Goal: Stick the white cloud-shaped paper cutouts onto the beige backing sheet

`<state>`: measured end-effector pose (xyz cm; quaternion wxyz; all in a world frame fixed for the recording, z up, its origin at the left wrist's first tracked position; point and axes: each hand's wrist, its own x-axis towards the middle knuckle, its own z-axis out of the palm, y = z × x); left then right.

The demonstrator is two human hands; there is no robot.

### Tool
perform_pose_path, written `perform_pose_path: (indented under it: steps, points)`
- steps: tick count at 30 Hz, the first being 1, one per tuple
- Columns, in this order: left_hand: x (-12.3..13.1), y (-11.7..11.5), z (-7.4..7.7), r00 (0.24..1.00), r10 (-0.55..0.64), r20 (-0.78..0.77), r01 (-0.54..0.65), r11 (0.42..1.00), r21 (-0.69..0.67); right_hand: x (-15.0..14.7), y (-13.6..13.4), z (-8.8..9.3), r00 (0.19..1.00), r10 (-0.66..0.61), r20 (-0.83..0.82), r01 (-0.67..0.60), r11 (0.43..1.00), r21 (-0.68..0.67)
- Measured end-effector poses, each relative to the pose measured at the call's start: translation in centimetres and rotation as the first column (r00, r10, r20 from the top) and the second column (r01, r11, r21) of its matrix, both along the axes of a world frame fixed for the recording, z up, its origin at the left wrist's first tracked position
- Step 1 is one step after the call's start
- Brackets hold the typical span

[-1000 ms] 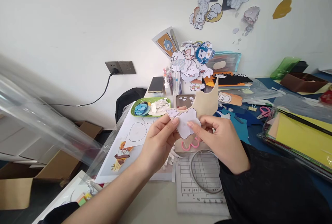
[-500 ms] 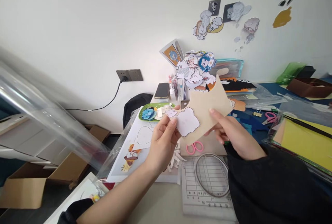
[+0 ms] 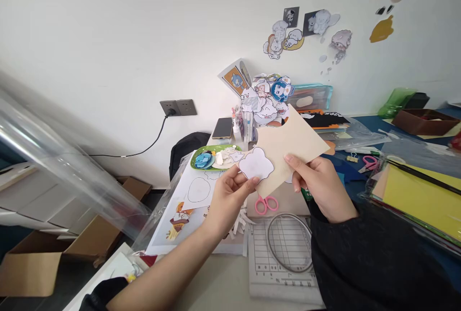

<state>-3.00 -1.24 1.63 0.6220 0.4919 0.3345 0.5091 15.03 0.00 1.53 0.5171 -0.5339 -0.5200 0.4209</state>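
The left hand (image 3: pixel 229 194) pinched a white, scalloped paper cutout (image 3: pixel 255 162) against a beige, notched paper sheet (image 3: pixel 284 140), whose lower right edge the right hand (image 3: pixel 322 183) gripped; the left thumb had just shifted from the cutout's left side to its lower edge, seemingly steadying it there; pink-handled scissors (image 3: pixel 267 202) lay below.

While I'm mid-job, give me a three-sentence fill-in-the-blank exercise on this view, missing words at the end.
1. The left hand rests its ____ on the white cutout.
2. The right hand grips the beige sheet, which is ____ (larger or smaller) than the cutout.
3. The tray holding blue pieces is ____ in colour.
Missing words: thumb; larger; green.
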Motion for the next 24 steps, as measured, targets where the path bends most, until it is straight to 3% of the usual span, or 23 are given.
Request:
perform_pose_path:
  steps: [7, 14, 24]
  points:
    - [0.02, -0.15, 0.15, 1.000, 0.003, 0.016, -0.003, 1.000, -0.007, -0.14, -0.20, 0.29, 0.999, -0.016, -0.027, 0.016, 1.000, 0.000]
    - [-0.36, 0.00, 0.32, 0.990, -0.010, 0.139, 0.014, 0.999, -0.029, -0.01, 0.07, -0.12, 0.990, 0.008, -0.139, -0.010, 1.000, -0.015]
    - [-0.38, 0.38, -0.07, 0.996, 0.046, 0.081, -0.043, 0.998, -0.045, -0.14, 0.13, -0.19, 0.964, 0.032, -0.264, -0.040, 0.999, -0.026]
